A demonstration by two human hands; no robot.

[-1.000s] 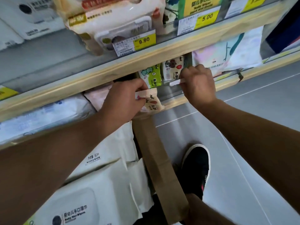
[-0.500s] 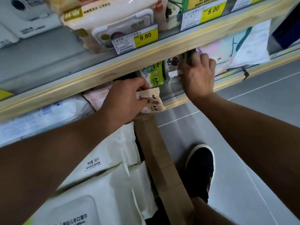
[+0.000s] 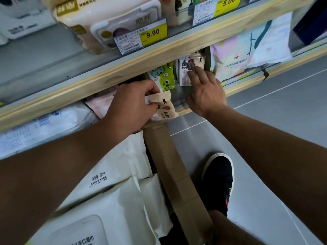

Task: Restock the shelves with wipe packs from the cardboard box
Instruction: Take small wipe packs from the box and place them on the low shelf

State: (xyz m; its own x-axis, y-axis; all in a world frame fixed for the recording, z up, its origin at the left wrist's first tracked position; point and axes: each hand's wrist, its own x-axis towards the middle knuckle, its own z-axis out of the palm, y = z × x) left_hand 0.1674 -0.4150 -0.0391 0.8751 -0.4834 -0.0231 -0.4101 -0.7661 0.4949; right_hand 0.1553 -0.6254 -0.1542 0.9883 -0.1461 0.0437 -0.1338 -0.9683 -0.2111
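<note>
Beige wipe pack (image 3: 163, 107) in left hand (image 3: 131, 105) grip

Small beige wipe pack (image 3: 163, 107) pinched, tilted, seemingly above open cardboard box (image 3: 177, 172).

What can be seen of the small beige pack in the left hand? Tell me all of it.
The small beige pack is a soft, glossy plastic pouch with black lettering and red-pink printed figures. The left hand pinches its left edge, hiding part of it. It is tilted, held at the lower shelf's front edge, just below the green pack.
</note>
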